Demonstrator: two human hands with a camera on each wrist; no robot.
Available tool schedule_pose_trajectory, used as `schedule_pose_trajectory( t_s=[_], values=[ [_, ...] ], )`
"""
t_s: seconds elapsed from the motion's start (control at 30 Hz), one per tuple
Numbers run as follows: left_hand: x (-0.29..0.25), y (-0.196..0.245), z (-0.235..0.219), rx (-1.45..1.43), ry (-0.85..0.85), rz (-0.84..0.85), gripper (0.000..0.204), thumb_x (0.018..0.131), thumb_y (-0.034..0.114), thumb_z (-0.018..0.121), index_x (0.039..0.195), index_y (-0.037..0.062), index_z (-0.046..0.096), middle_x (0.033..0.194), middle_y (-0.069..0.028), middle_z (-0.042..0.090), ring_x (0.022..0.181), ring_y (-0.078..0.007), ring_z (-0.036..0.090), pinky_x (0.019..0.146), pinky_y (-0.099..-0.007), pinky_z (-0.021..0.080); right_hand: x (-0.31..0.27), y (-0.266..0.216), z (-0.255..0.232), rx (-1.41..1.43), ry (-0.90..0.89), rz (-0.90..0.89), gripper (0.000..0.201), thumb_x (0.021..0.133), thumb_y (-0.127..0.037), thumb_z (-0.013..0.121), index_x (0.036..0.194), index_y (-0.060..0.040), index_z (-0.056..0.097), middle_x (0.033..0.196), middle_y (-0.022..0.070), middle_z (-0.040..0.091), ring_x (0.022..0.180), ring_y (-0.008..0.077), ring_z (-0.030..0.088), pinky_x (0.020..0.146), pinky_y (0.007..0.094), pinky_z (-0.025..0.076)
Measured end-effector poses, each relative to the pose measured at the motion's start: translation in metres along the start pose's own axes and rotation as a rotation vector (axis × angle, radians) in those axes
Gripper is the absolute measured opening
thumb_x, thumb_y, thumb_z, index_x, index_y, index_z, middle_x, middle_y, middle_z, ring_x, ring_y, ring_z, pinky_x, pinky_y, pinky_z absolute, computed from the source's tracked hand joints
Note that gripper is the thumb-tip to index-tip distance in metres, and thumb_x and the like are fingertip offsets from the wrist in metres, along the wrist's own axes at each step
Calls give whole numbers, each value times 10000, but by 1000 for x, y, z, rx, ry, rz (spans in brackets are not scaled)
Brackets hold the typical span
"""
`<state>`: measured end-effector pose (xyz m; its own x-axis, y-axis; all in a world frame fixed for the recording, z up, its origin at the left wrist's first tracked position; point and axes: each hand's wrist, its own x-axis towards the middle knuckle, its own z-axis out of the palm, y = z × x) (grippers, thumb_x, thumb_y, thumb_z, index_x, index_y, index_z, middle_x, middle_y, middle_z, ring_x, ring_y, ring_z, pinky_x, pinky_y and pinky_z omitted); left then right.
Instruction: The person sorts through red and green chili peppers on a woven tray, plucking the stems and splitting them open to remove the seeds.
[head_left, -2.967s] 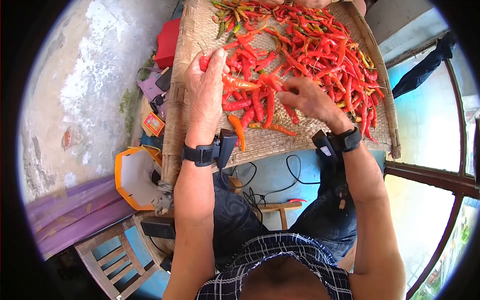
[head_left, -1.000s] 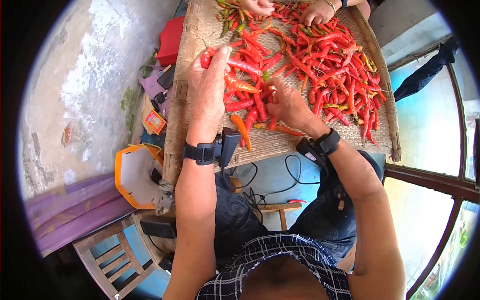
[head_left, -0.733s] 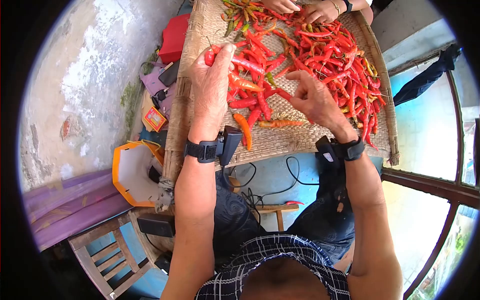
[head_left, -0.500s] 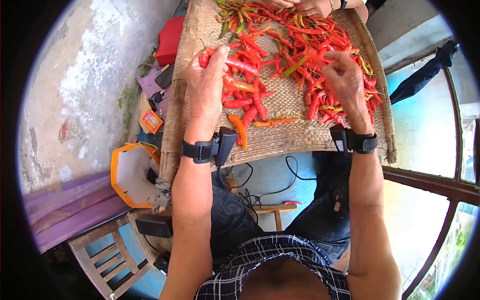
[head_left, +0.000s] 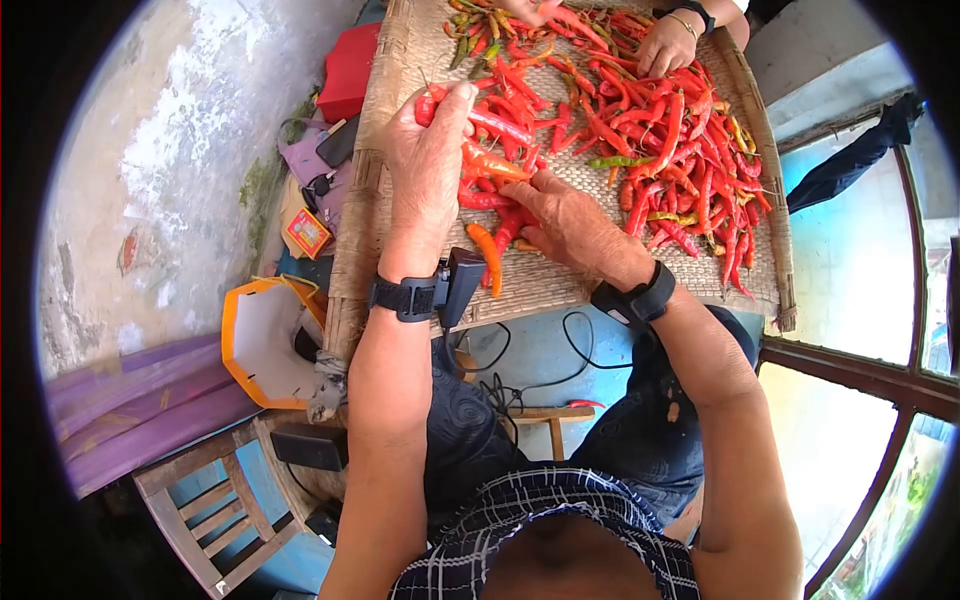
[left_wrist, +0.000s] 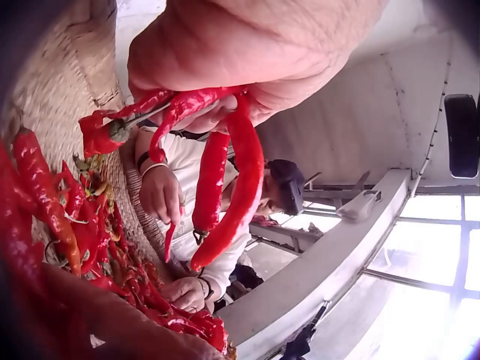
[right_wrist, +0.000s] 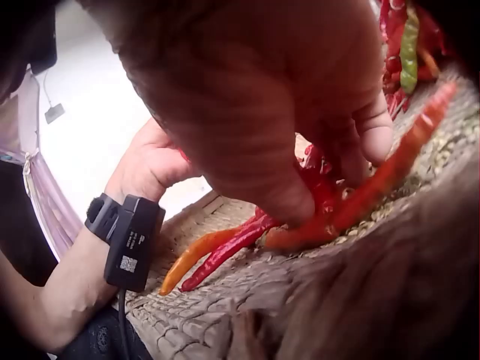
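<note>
In the head view my left hand (head_left: 428,170) grips several red chili peppers over the tray's left side; the left wrist view shows two long red chilies (left_wrist: 238,180) hanging from its fingers and a stem (left_wrist: 146,112) sticking out. My right hand (head_left: 580,225) is down at the small near heap of chilies (head_left: 505,200), its back to the head camera. In the right wrist view, its thumb and curled fingers close around a red chili (right_wrist: 319,180), beside an orange-red one (right_wrist: 360,202). All this lies on a woven tray (head_left: 560,290).
A larger heap of red chilies (head_left: 680,170) covers the tray's right side, with a green chili (head_left: 620,161) at its left edge. Another person's hand (head_left: 668,45) works at the far side. An orange-edged box (head_left: 270,345) stands left of the tray, above a wooden chair (head_left: 215,510).
My right hand has gone to the right heap, left a green chili at its edge, and come back left to the near heap. My left hand keeps its chilies in place.
</note>
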<state>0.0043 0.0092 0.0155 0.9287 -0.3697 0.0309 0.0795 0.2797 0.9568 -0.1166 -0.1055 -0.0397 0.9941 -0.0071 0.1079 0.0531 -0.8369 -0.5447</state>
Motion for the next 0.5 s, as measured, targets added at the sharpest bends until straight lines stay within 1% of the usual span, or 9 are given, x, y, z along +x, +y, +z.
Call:
schedule_pose_trajectory(
  t_s=[0.03, 0.1, 0.13, 0.2, 0.3, 0.33, 0.37, 0.43, 0.5],
  values=[
    [0, 0, 0, 1, 3, 0, 155, 834, 184, 645, 854, 34, 613, 682, 30, 523, 603, -41, 457, 557, -187, 378, 2, 0, 0, 2, -2, -2, 494, 716, -118, 667, 1182, -80, 508, 1067, 187, 533, 946, 362, 553, 797, 399, 477],
    [1, 0, -1, 20, -12, 4, 157, 834, 183, 645, 853, 30, 617, 678, 29, 525, 597, -42, 456, 554, -190, 379, 2, -1, -3, -22, -8, 80, 369, 707, -97, 653, 1063, -85, 556, 925, 148, 564, 812, 337, 588, 722, 400, 487],
    [1, 0, 0, 13, -1, 13, 163, 834, 187, 645, 856, 27, 621, 674, 27, 526, 595, -41, 456, 553, -190, 379, 0, 0, -5, -22, -9, 80, 369, 707, -97, 653, 1063, -85, 556, 925, 148, 564, 812, 337, 588, 722, 400, 487],
    [2, 1, 0, -5, 7, 16, 164, 835, 188, 644, 860, 27, 623, 673, 27, 525, 593, -41, 453, 549, -190, 375, -5, 2, -12, -4, 83, 35, 234, 706, -91, 643, 930, -74, 579, 827, 128, 576, 741, 317, 595, 669, 392, 485],
    [1, 6, -2, -17, 29, 36, 164, 837, 189, 641, 865, 29, 625, 671, 27, 523, 588, -42, 448, 542, -190, 366, -11, 5, -31, -45, 85, 104, 196, 710, -94, 648, 893, -53, 591, 787, 126, 572, 747, 303, 597, 654, 376, 476],
    [0, 7, -2, -6, 35, 50, 161, 837, 189, 640, 866, 31, 626, 670, 27, 522, 586, -43, 445, 538, -192, 362, -13, 7, -35, -23, 155, 104, 167, 719, -160, 662, 842, -61, 610, 783, 139, 594, 735, 340, 601, 632, 418, 478],
    [0, 7, -2, -8, 32, 51, 161, 837, 189, 640, 866, 31, 626, 670, 27, 522, 586, -43, 445, 538, -192, 362, -16, 8, -40, -25, 157, 105, 167, 719, -160, 662, 842, -61, 610, 783, 139, 594, 735, 340, 601, 632, 418, 478],
    [1, 6, -1, -14, 66, 40, 156, 837, 189, 640, 859, 36, 623, 666, 27, 519, 586, -44, 443, 535, -195, 356, -22, 12, -48, -26, 206, 183, 175, 731, -179, 668, 841, -57, 610, 783, 142, 599, 731, 330, 604, 626, 413, 476],
    [3, 5, 1, -4, 72, 43, 150, 839, 189, 638, 842, 41, 617, 659, 28, 514, 584, -42, 441, 534, -196, 354, -25, 11, -58, 37, 224, 195, 206, 755, -225, 677, 812, -39, 608, 726, 147, 590, 696, 315, 600, 606, 402, 468]
  ],
)
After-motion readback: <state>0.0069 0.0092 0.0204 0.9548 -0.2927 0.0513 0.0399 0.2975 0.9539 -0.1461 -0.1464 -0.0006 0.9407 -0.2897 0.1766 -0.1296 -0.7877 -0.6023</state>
